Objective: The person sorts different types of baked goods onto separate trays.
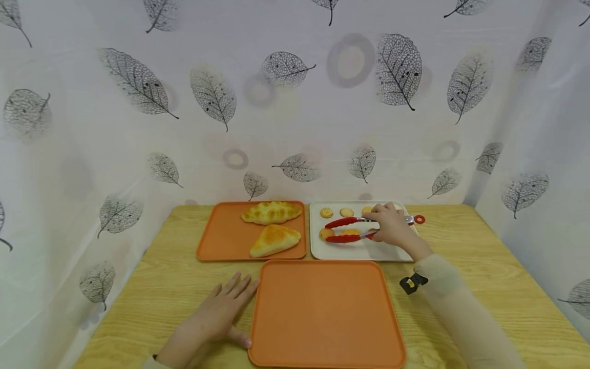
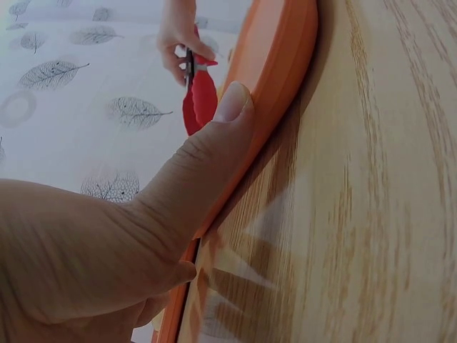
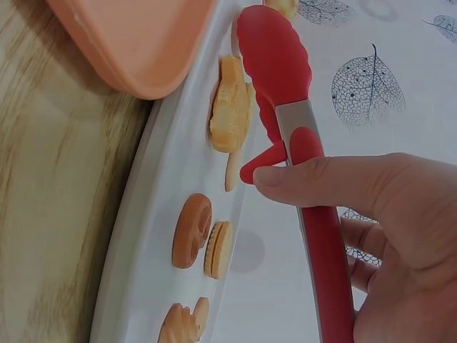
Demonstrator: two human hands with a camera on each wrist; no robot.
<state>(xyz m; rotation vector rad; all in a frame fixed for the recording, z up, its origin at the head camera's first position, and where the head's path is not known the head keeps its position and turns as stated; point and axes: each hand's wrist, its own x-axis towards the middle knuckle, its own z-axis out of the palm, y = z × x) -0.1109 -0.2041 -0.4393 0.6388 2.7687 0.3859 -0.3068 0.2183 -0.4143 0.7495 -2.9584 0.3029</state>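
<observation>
My right hand point(image 1: 391, 225) holds a pair of red-tipped tongs point(image 3: 278, 64) over the white tray point(image 1: 364, 251). In the head view the tongs' two red ends are spread apart above several small cookies point(image 1: 326, 212), with no cookie plainly between them. The right wrist view shows my thumb lying along the tongs' handle. At the left edge of the front orange tray point(image 1: 322, 312), my left hand point(image 1: 216, 315) lies with fingers extended. Its thumb point(image 2: 214, 121) touches the rim of that tray.
A second orange tray point(image 1: 226, 230) at the back left holds two breads, one long and ridged point(image 1: 271, 212), the other triangular point(image 1: 275, 240). All the trays rest on a wooden table point(image 1: 152, 297). A white leaf-print curtain point(image 1: 295, 118) hangs behind and at both sides.
</observation>
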